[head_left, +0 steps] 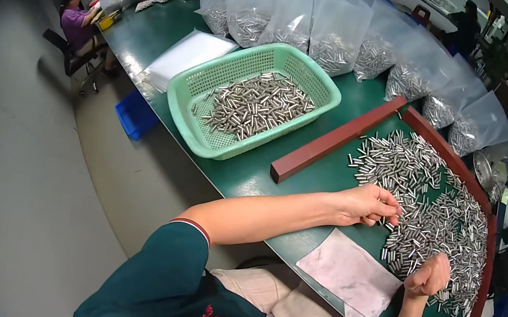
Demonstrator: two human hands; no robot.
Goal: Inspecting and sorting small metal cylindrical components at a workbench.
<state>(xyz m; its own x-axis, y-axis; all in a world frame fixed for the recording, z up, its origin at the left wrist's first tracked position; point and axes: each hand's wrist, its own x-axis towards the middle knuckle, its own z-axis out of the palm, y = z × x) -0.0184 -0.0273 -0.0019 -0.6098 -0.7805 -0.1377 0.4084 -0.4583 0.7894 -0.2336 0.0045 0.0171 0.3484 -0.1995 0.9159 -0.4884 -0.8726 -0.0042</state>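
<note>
Green mesh basket [192,90]: part-filled with metal pins.
Left hand [364,205]: fingers pinched on pins at the loose pin pile [435,211] (desk, inside brown wooden frame [332,142]).
Right hand [429,275]: fisted; contents untellable.
Risk: pins likely rolling off the frame's open near side.

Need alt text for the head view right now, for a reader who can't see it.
A seated person's left hand pinches at a spread of small metal pins on a green table, while the right hand rests fisted on the pile. A brown wooden frame borders the pins; a green basket and clear bags hold more.
</note>
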